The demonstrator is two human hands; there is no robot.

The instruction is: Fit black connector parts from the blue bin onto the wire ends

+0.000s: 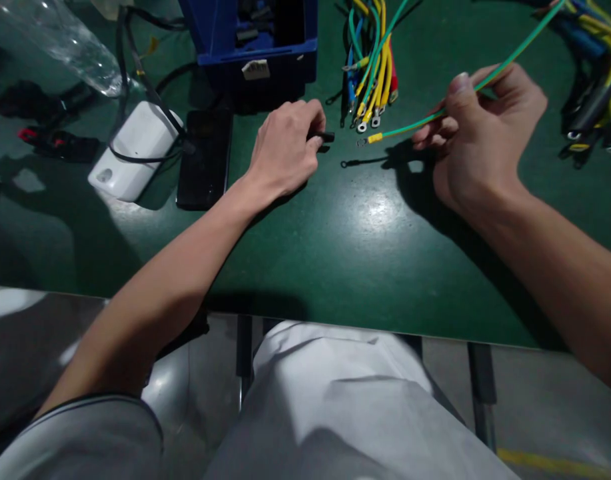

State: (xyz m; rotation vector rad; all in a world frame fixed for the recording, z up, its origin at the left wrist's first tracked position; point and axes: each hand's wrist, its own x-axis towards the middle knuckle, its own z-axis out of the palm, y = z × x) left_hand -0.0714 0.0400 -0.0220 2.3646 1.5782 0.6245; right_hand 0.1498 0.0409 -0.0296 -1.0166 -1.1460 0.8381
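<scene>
Between the thumb and fingers of my right hand point(485, 127) runs a green wire point(412, 127). Its end carries a yellow-sleeved ring terminal point(369, 140), which points left above the green tabletop. My left hand point(289, 140) rests near the table, pinching a small black piece point(327, 137) that looks like a short tube. A gap separates that piece from the terminal. Just behind the terminal lies a bundle of green, yellow, blue and red wires point(382, 73) with ring terminals at their ends.
A blue bin point(258, 67) with small dark pieces stands behind my left hand. Left of it are a black phone point(204, 160), a white device point(135, 150) with black cable, and a clear plastic bottle point(70, 47). Thicker cables point(595, 87) lie at the far right.
</scene>
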